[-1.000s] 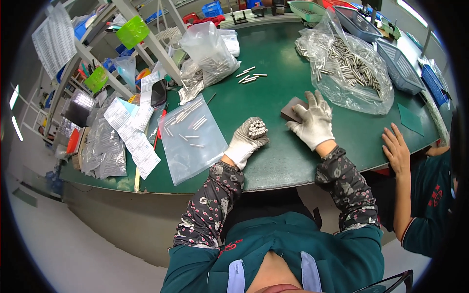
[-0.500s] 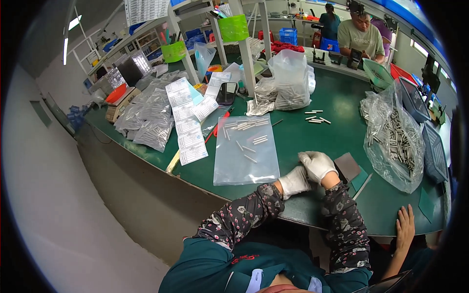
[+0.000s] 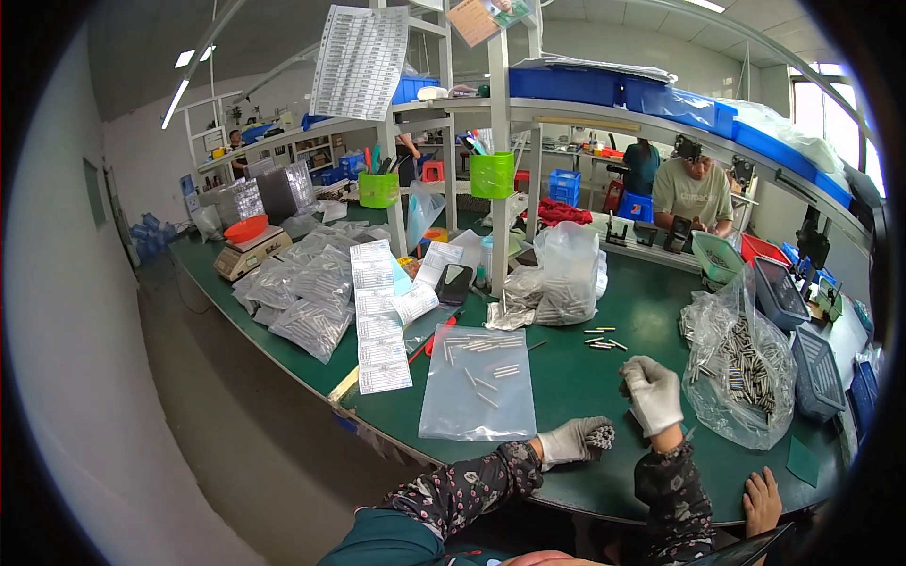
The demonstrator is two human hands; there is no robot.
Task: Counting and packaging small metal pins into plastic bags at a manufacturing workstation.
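Note:
In a white glove, my left hand (image 3: pixel 566 441) is closed around a bundle of short metal pins (image 3: pixel 600 434), whose ends show beyond the fingers. My right hand (image 3: pixel 651 394), also gloved, is raised to the right of it, fingers curled together; whether something small is pinched there I cannot make out. Left of my hands lies a flat clear plastic bag (image 3: pixel 472 415), with several metal pins (image 3: pixel 484 384) on or in it. A few loose pins (image 3: pixel 604 341) lie on the green tabletop farther back. To the right, an open clear bag (image 3: pixel 741 377) holds a large heap of pins.
Filled bags (image 3: pixel 316 302) and paper slips (image 3: pixel 382 349) cover the left side, beside a scale (image 3: pixel 250 253). A phone (image 3: pixel 455 283) lies near the shelf post. Baskets (image 3: pixel 817 373) line the right edge. Another person's bare hand (image 3: pixel 761 500) rests at the near right edge.
My view has tilted upward. The right hand has parted from the left and moved up and to the right. The pin bundle in my left hand now shows.

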